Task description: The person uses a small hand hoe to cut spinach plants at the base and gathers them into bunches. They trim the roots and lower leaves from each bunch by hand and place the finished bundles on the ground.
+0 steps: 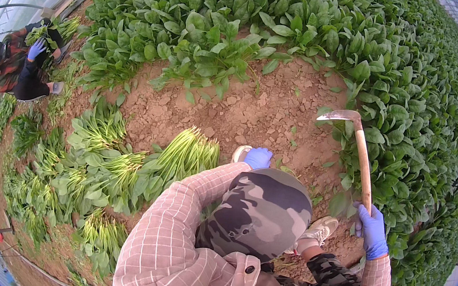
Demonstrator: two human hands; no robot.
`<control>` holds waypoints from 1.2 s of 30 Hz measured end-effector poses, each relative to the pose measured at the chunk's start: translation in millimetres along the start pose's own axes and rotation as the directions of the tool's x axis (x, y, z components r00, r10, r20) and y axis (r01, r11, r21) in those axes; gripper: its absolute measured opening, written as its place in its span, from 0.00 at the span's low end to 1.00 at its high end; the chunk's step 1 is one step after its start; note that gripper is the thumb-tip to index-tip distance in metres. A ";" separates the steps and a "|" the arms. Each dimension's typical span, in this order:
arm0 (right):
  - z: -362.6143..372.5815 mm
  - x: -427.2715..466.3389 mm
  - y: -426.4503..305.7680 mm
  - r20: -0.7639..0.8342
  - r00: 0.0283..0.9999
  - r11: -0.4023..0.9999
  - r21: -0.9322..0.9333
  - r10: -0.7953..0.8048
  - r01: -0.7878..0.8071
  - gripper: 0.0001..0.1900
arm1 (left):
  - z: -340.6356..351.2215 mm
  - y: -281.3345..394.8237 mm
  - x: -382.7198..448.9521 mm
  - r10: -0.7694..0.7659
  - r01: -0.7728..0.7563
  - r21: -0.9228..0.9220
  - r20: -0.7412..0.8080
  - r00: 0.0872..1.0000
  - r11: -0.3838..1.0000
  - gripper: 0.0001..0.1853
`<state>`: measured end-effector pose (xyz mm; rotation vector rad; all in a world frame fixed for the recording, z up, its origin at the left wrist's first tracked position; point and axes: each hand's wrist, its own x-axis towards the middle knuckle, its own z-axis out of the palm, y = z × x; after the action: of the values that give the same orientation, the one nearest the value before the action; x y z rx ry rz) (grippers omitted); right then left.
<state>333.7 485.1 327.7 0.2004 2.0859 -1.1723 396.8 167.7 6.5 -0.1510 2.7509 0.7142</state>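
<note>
My right hand, in a blue glove, is closed around the wooden handle of a sickle. The curved metal blade points left above bare soil, beside the standing leafy greens. My left hand, also gloved in blue, is low by my light shoe; its fingers are partly hidden by the camouflage cap, and whether it holds anything does not show. Just left of it lies a bundle of cut greens, pale stems pointing up and away from me.
More bunches of cut greens lie in rows at the left. A co-worker crouches at the far left, holding greens in a blue-gloved hand. Dense standing plants curve around the cracked soil. Greenhouse film and ribs rise at the left edge.
</note>
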 end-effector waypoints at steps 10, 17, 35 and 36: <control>-64.5 -179.2 66.2 -0.320 0.930 0.823 0.469 -0.182 0.322 0.29 | -28.4 15.2 -42.6 0.032 -0.038 -0.037 -0.162 0.986 0.999 0.16; -132.2 -268.6 128.5 -0.605 0.765 0.633 0.508 -0.220 0.584 0.26 | -120.8 -3.8 -28.4 0.052 -0.044 -0.105 0.079 0.996 0.993 0.17; -77.2 -167.7 427.6 -0.661 0.731 0.142 0.750 0.172 0.645 0.21 | -65.5 334.4 -13.7 0.200 -0.756 0.199 0.894 0.401 0.624 0.20; -74.7 -163.6 428.1 -0.673 0.703 0.080 0.733 0.228 0.676 0.20 | -26.1 339.1 -7.4 0.356 -0.841 0.122 0.867 0.349 0.527 0.20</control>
<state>608.9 823.2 167.9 1.0809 1.2947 -3.0558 338.4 450.6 186.2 1.1938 1.9100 -0.0204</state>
